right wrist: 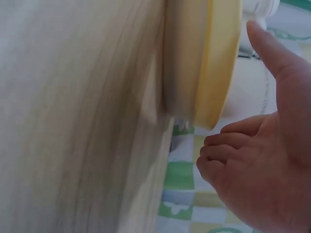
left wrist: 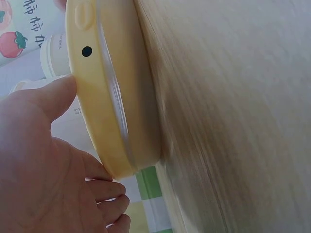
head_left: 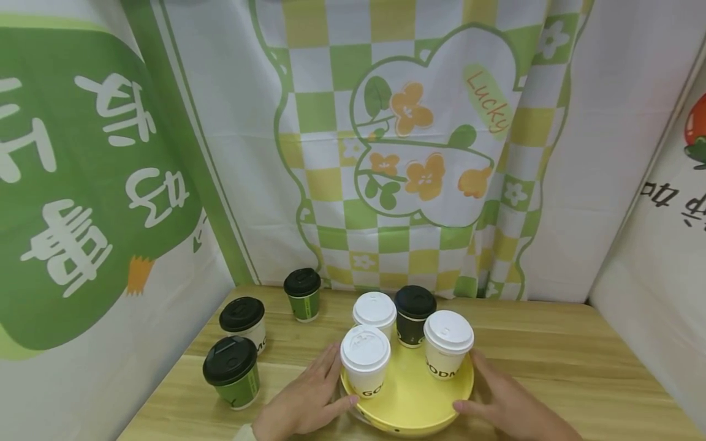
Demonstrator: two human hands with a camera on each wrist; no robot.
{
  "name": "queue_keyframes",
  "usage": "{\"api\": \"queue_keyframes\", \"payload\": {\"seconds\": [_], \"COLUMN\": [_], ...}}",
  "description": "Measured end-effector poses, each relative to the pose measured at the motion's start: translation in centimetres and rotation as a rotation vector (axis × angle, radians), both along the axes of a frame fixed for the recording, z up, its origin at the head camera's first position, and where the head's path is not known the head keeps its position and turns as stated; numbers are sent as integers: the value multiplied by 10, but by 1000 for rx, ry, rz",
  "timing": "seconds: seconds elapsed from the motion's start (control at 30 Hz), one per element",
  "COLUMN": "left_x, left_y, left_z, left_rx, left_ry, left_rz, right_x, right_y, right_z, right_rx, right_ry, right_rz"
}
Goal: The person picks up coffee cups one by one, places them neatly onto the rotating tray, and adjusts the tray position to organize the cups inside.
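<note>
A round yellow tray point(head_left: 410, 407) on a lower base stands on the table. On it are three white paper cups with white lids: front left point(head_left: 366, 361), behind that one point(head_left: 375, 309) and at the right point(head_left: 448, 346). A black cup point(head_left: 415, 315) stands at the tray's back. My left hand point(head_left: 311, 395) is at the tray's left side; in the left wrist view its thumb point(left wrist: 63, 92) touches the rim and the fingers reach along the side. At the right edge, my right hand point(head_left: 499, 398) has its fingers extended; the right wrist view shows a small gap between it and the tray.
Left of the tray stand a green cup with a black lid point(head_left: 231, 370), a white cup with a black lid point(head_left: 244, 321) and another green cup point(head_left: 303, 294) farther back. The wooden table point(head_left: 557, 355) meets a checked cloth point(head_left: 344, 202) behind and printed cloths at both sides.
</note>
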State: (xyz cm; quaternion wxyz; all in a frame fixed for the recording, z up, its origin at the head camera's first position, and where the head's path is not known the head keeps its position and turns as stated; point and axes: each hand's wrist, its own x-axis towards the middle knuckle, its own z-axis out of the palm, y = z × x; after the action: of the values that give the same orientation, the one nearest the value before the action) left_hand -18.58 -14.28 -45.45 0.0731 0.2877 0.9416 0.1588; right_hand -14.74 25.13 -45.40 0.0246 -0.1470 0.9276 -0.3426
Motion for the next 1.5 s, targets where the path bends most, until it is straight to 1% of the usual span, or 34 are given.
{"api": "queue_keyframes", "payload": {"seconds": [0.1, 0.17, 0.33, 0.47, 0.57, 0.77, 0.97, 1.03, 1.1, 1.3, 1.43, 1.5], "left_x": [0, 0, 0, 0, -1, -4, -5, -5, -3, 6, 14, 17], "left_y": [0, 0, 0, 0, -1, -1, -4, -6, -8, -15, -21, -23], "left_z": [0, 0, 2, 3, 3, 1, 2, 6, 12, 39, 54, 62], "left_rx": [5, 9, 9, 2, -2, -16, -1, 9, 15, 46, 57, 64], "left_ry": [-9, -17, -31, -27, -6, 26, 50, 67, 88, 150, 203, 230], "left_rz": [3, 4, 5, 5, 2, -2, 3, 5, 7, 22, 62, 91], "right_x": [-8, -12, -18, -20, -21, -21, -20, -19, -19, -17, -15, -13], "right_y": [2, 3, 4, 5, 5, 3, 2, 1, 0, -3, -6, -7], "right_z": [-5, -8, -12, -14, -14, -16, -16, -15, -14, -13, -12, -10], "right_rx": [-6, -20, -48, -50, -49, -31, -37, -40, -41, -65, -67, -65], "right_ry": [30, 31, 54, 73, 83, 130, 102, 102, 117, 102, 87, 66], "right_rz": [24, 35, 64, 72, 68, 63, 72, 72, 71, 61, 61, 57]}}
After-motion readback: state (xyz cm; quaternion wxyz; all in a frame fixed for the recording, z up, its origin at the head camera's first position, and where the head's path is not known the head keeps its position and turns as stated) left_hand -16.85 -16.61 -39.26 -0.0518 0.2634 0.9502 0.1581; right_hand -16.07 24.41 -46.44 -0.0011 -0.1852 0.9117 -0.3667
